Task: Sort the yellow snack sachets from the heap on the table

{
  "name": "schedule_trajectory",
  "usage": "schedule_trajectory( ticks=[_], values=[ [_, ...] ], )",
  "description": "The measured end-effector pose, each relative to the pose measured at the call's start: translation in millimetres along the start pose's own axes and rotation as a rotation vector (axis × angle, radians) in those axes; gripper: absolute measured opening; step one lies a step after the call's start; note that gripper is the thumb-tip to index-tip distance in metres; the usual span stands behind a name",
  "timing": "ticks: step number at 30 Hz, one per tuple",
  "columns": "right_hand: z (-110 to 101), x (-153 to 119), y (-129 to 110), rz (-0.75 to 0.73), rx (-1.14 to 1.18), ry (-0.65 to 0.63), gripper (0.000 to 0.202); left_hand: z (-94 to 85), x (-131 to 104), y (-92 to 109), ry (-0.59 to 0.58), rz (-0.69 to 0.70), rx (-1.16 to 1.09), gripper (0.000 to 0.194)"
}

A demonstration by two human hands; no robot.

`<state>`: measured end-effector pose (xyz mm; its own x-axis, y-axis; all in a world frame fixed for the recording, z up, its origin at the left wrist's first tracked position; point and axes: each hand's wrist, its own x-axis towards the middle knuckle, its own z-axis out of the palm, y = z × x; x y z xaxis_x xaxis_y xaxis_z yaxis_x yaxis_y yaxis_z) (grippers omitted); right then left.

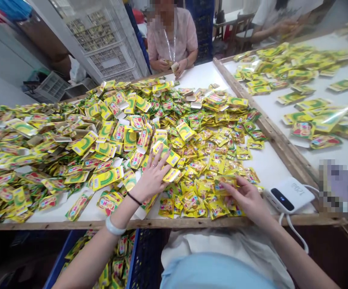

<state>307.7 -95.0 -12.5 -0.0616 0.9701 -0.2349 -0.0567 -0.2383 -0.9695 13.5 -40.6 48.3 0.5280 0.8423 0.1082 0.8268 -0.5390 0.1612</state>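
My left hand (pixel 153 180), wearing a ring and wrist bands, lies with fingers spread over the flat yellow-green cartons. One printed carton (pixel 171 175) shows beside its fingertips, and another carton (pixel 169 154) lies just beyond them. On the right, my right hand (pixel 247 197) reaches over small yellow sachets (pixel 192 200). Its thumb and forefinger are apart, with the thumb at a yellow sachet (pixel 223 182); whether the thumb presses on it I cannot tell. Cartons are heaped to the left and in the middle, while sachets cover the table in front of my right hand.
A white power bank (pixel 291 196) with a cable sits by the wooden divider (pixel 270 136). Beyond the divider lie more cartons (pixel 309 60). Below the table edge is a blue crate (pixel 131 261) of packets. Across the table, a person (pixel 174 40) holds small packs; another person works at upper right.
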Motion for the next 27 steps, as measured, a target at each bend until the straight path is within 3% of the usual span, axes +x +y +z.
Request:
schedule_trajectory(
  ticks=[3,6,8,12,14,16,19,22,24,27],
  values=[
    [-6,-4,-12,-0.023,0.018,0.065,0.031,0.7,12,30,0.111,-0.065,-0.489,0.042],
    [-7,-10,-31,-0.069,0.078,0.068,0.029,19.8,17,71,0.01,-0.199,-1.07,0.033],
    [-2,-12,-45,-0.13,0.106,0.033,0.026,35.7,18,96,-0.082,-0.264,-1.277,0.027],
    [10,-15,-63,-0.273,-0.021,-0.046,0.019,51.1,17,127,-0.153,-0.282,-1.363,0.023],
    [11,-18,-67,-0.392,-0.236,-0.103,0.014,49.8,15,130,-0.165,-0.264,-1.348,0.022],
    [7,-23,-70,-0.479,-0.513,-0.223,0.021,46.7,12,130,-0.186,-0.234,-1.324,0.026],
    [1,-31,-75,-0.478,-0.792,-0.397,0.035,44.3,7,129,-0.261,-0.17,-1.296,0.031],
    [-5,-36,-78,-0.417,-0.781,-0.531,0.03,45.3,4,127,-0.331,-0.126,-1.27,0.031],
    [-8,-36,-74,-0.389,-0.645,-0.495,0.027,46.1,3,126,-0.354,-0.138,-1.292,0.028],
    [-11,-34,-61,-0.455,-0.514,-0.327,0.012,46.3,2,122,-0.422,-0.187,-1.321,0.027]
  ],
)
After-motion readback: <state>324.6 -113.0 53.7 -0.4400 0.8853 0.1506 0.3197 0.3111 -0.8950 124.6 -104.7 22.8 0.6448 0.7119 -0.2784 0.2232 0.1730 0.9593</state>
